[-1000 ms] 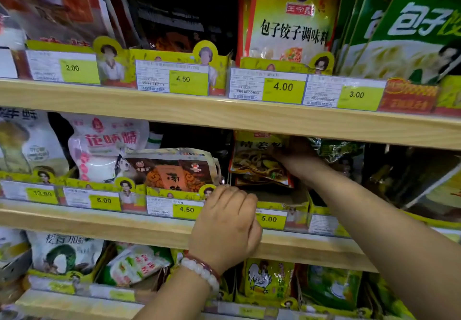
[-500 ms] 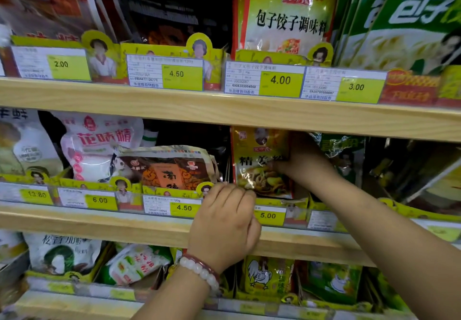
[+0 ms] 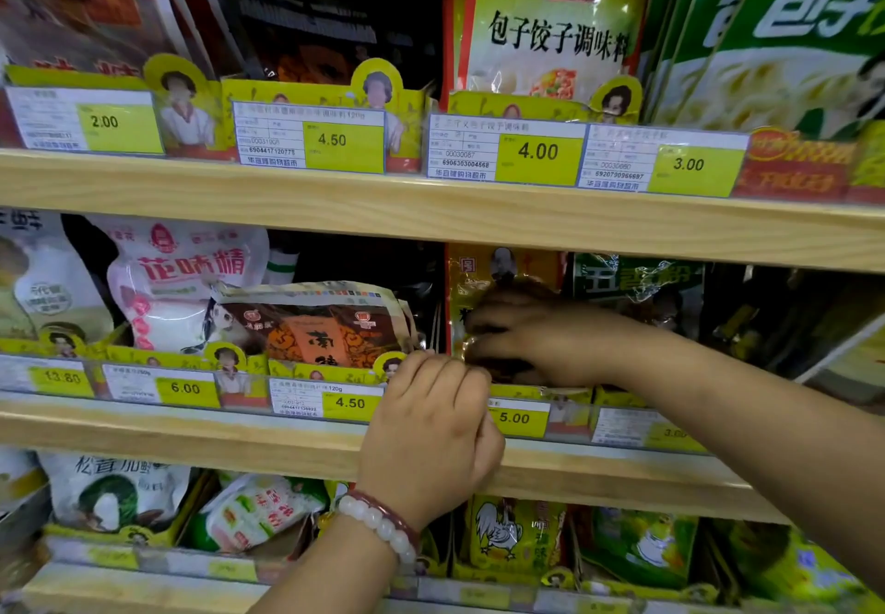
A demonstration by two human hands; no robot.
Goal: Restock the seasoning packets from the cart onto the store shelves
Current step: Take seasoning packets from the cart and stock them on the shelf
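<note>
Wooden store shelves fill the whole view, three levels of them, each front edge lined with yellow price tags and small cardboard dividers. At about 3 o'clock from the centre, the right hand (image 3: 536, 331) reaches into the middle shelf (image 3: 201, 441) and lies over the front of a yellow seasoning packet (image 3: 483, 273), which stands upright in the slot above the 5.00 tag (image 3: 515, 417). The hand is blurred, so it cannot be told whether its fingers grip the packet or only press flat against it; probably it is setting the packet straight in its row. The left hand (image 3: 431, 426), at about 6 o'clock, has its fingers curled over the tag rail of the same shelf, beside the 4.50 tag (image 3: 349, 402). It seems to hold the rail for support, or to keep the front divider steady while the other hand works. A bead bracelet (image 3: 378, 525) is on its wrist. At 9 o'clock from the right hand, a brown and orange packet (image 3: 311, 326) leans back in its own slot. The cart is not in view.
</note>
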